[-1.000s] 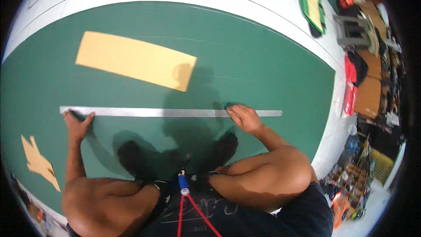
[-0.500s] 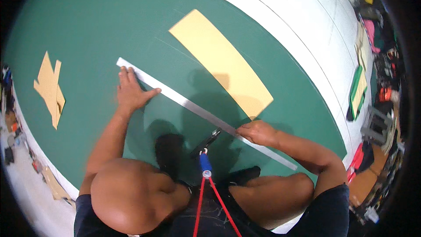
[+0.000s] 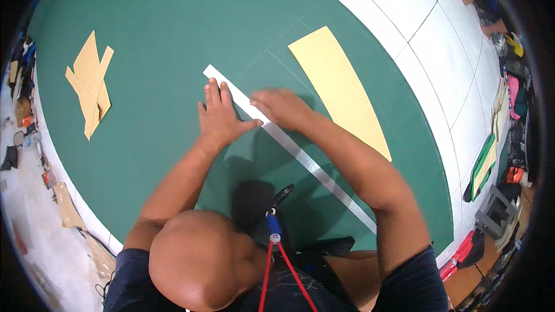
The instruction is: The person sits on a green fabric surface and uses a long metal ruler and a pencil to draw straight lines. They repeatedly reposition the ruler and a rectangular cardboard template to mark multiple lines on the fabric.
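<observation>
"So, how will that silvery strip (image 3: 299,154) handle?"

"Light and stiff, I'd judge, perhaps slippery (it has a shine). It lies slantwise on the green sheet (image 3: 156,81)."

"Where to hold?"

"From above, near its far end, where the left hand (image 3: 221,118) spreads its fingers wide. The right hand (image 3: 282,108) curls at its edge; I can't tell whether it holds anything."
</observation>
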A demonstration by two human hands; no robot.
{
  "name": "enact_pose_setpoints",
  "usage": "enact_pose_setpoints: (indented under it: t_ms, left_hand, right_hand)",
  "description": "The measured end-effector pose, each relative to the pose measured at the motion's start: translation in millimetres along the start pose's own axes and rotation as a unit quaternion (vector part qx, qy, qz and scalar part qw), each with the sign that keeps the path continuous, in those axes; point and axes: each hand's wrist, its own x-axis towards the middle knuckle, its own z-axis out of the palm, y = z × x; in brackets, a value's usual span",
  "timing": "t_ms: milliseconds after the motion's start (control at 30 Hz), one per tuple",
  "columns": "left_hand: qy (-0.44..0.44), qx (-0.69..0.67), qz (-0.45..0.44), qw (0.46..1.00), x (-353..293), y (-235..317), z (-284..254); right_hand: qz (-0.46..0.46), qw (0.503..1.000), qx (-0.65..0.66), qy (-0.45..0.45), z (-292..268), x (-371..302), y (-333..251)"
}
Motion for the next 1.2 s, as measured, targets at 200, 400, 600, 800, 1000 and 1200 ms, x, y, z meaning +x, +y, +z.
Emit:
enact_pose_setpoints:
  t_ms: [200, 400, 600, 800, 1000, 1200]
  left_hand:
    - [-0.008, -0.014, 0.001, 1.000, -0.6, 0.8, -3.6]
    - [-0.006, -0.010, 0.005, 1.000, -0.7, -0.1, -3.8]
    - [0.001, -0.014, 0.011, 1.000, -2.3, 1.8, -4.1]
    - [-0.013, 0.006, 0.004, 1.000, -1.8, 1.3, -2.6]
    - [0.008, -0.009, 0.000, 1.000, -1.4, 4.2, -2.1]
    - [0.035, 0.005, 0.008, 0.999, 3.3, -2.1, 10.5]
  right_hand:
    - [0.004, 0.991, 0.047, 0.126, 24.1, 51.9, 7.5]
    - [0.032, 0.984, 0.053, 0.169, 29.3, 53.6, 2.9]
    - [0.041, 0.980, 0.033, 0.190, 33.5, 50.7, -0.9]
    - [0.101, 0.988, -0.014, 0.117, 36.3, 47.1, -5.0]
    - [-0.090, 0.987, -0.044, 0.123, 17.6, -21.9, 12.6]
    - [0.014, 0.992, -0.098, -0.078, -18.9, -204.6, -1.4]
